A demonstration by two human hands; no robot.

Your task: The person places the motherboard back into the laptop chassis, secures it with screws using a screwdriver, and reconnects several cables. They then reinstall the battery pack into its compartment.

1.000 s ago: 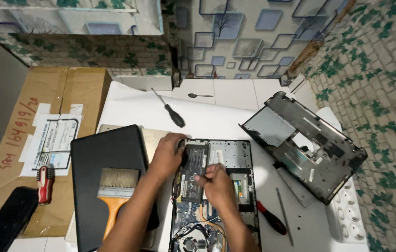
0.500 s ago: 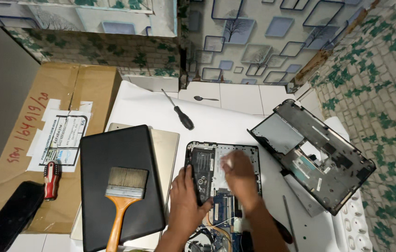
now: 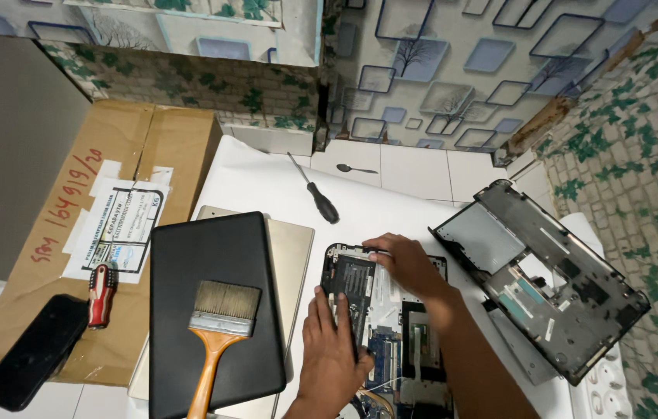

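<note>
An opened laptop base lies on the white table, its circuit board and black battery exposed. My left hand rests flat on the left side of the base, fingers spread along the battery's lower edge. My right hand reaches across the top of the base, fingertips curled at the battery's upper right corner. Whether either hand grips the battery is unclear.
A detached grey laptop cover lies to the right. A closed black laptop with a paintbrush on it sits left, over a silver laptop. A black screwdriver lies behind. A cardboard box holds a red tool.
My left hand has moved up from the lower board to the battery's left side. My right hand has shifted left, to the battery's top corner. The camera has tilted slightly.
</note>
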